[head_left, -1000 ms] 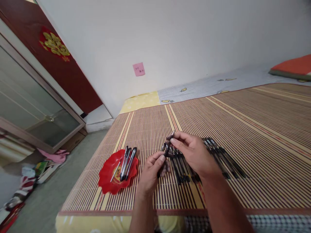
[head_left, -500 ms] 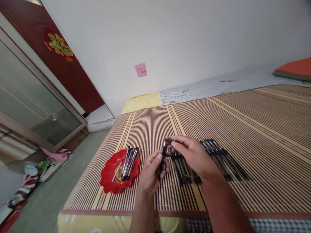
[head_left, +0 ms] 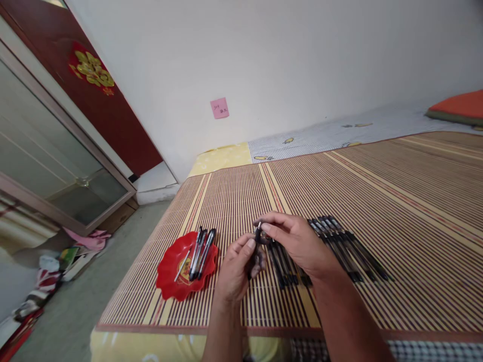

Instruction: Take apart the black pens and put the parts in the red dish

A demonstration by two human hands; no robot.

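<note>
The left hand [head_left: 236, 266] curls its fingers snugly around a black pen [head_left: 258, 236] held tip-up above the striped mat [head_left: 241, 196], and the right hand [head_left: 302, 244] pinches its silvery tip between thumb and fingers. Rows of pens [head_left: 342, 249] lie by the right hand; leftward, a red dish [head_left: 168, 259] holds more.

The light is soft, the edges stretched.
</note>
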